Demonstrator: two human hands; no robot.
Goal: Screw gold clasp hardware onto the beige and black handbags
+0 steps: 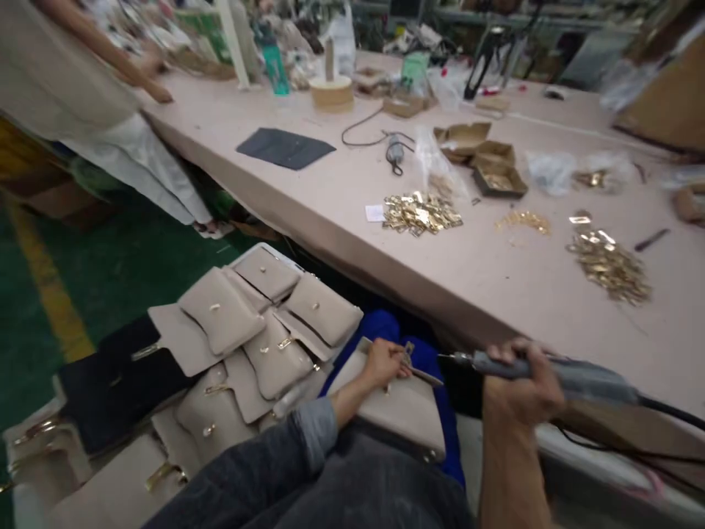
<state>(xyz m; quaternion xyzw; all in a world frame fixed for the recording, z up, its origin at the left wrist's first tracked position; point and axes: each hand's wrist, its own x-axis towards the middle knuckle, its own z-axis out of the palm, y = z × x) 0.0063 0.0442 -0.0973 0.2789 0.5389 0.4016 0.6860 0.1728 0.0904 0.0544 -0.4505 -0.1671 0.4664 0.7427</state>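
Through the head camera I see my left hand (386, 362) with its fingers closed narrow on the flap of a beige leather-like handbag (410, 415), just beside a small gold metal clasp (408, 348). This handbag lies on the lap, over a bright blue cloth (450, 444), below the near edge of the desk. My right hand (523, 378) is wrapped around a grey, tube-shaped electric screwdriver (592, 380) with a black cable. Its thin tip points to the left, near the right corner of the flap; I cannot tell if they touch.

To the left of the lap, a heap of beige handbags with gold fittings (220, 312) is gathered, and a black handbag (124, 389) lies among them.

On the pinkish covered desk (341, 198), a pile of shiny gold metal pieces (421, 214) is in from the near edge, with a small white paper square (374, 213) touching its left side. A second gold heap (610, 268) is farther right. Behind them stands an open brown cardboard box (499, 173). A dark flat sheet (286, 148) lies toward the left part of the near edge, where another person's hand (159, 93) rests.
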